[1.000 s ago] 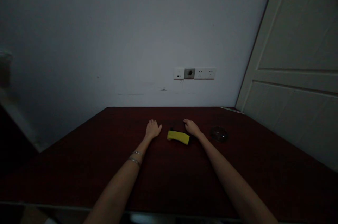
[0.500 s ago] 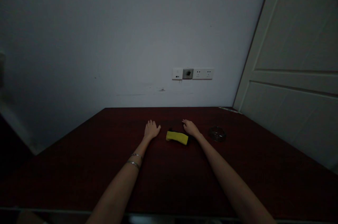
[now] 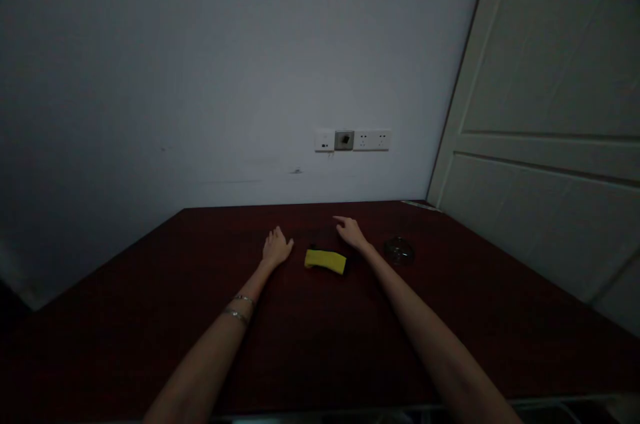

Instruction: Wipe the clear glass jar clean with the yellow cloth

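My left hand [image 3: 277, 247] rests palm down on the dark red table [image 3: 300, 344], fingers spread, holding nothing. To its right lies a curved yellow object with a dark edge [image 3: 325, 261]; its exact kind is hard to make out in the dim light. My right hand [image 3: 351, 233] is just beyond and to the right of the yellow object, apart from it, with fingers stretched toward the left. Beside my right wrist sits a round clear glass dish [image 3: 399, 251], untouched.
A pale wall [image 3: 240, 77] rises at the table's far edge, carrying a row of switches and sockets [image 3: 352, 140]. On the right stands a white panelled door [image 3: 545, 111]. A thin pale strip [image 3: 421, 205] lies at the far right corner of the table.
The whole view has shifted, so things sit slightly further left. My right hand has lifted or moved a little away from the yellow object, its fingers stretching further left.
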Demonstrator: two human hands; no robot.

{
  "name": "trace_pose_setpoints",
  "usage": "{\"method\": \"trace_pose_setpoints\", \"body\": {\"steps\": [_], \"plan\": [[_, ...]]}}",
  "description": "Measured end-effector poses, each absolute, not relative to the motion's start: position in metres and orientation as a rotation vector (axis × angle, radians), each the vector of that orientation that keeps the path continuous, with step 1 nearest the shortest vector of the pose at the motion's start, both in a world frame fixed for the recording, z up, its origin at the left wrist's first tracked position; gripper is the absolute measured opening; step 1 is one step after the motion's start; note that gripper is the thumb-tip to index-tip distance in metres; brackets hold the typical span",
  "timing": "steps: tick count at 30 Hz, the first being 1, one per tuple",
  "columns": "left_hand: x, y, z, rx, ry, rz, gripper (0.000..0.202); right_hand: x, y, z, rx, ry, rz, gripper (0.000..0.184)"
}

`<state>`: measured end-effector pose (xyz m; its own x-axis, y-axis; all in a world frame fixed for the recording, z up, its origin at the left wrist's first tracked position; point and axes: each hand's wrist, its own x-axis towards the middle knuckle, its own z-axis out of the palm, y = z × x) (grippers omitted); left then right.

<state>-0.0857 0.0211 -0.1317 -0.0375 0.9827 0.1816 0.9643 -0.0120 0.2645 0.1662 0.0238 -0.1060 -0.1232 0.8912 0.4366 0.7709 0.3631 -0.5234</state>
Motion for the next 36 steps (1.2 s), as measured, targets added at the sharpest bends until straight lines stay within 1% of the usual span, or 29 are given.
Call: {"method": "trace_pose_setpoints", "body": {"steps": [4, 5, 8, 10, 12, 14, 19, 24, 29, 30, 31, 36], "plan": [[-0.087, 0.025, -0.119, 1.976, 2.225, 0.516, 0.058, 0.172, 0.02, -0.061, -1.337, -1.924, 0.185, 0.03], [-0.086, 0.027, -0.114, 1.95, 2.231, 0.509, 0.056, 0.177, 0.018, -0.048, -1.31, -1.926, 0.177, 0.033], [-0.079, 0.033, -0.099, 1.984, 2.162, 0.499, 0.053, 0.205, 0.006, -0.015, -1.249, -1.923, 0.166, 0.051], [-0.069, 0.036, -0.088, 2.096, 2.019, 0.556, 0.049, 0.234, -0.004, -0.001, -1.229, -1.915, 0.166, 0.057], [-0.056, 0.037, -0.078, 2.241, 1.792, 0.633, 0.047, 0.267, -0.015, 0.002, -1.246, -1.891, 0.181, 0.06], [-0.039, 0.035, -0.07, 2.348, 1.561, 0.672, 0.047, 0.302, -0.026, -0.003, -1.284, -1.858, 0.214, 0.064], [0.008, 0.029, -0.061, 2.392, 1.248, 0.684, 0.066, 0.364, -0.059, -0.04, -1.366, -1.841, 0.397, 0.08], [0.066, 0.014, -0.066, 2.369, 1.065, 0.561, 0.084, 0.379, -0.084, -0.078, -1.442, -1.864, 0.589, 0.101], [0.118, -0.003, -0.086, 2.376, 0.985, 0.44, 0.104, 0.374, -0.09, -0.098, -1.479, -1.867, 0.672, 0.11], [0.125, -0.005, -0.09, 2.381, 0.975, 0.432, 0.105, 0.373, -0.09, -0.101, -1.479, -1.867, 0.676, 0.111], [0.132, -0.006, -0.093, 2.388, 0.953, 0.43, 0.101, 0.371, -0.089, -0.103, -1.48, -1.868, 0.678, 0.112], [0.148, -0.003, -0.102, 2.443, 0.775, 0.442, 0.071, 0.368, -0.086, -0.11, -1.472, -1.861, 0.687, 0.113]]}}
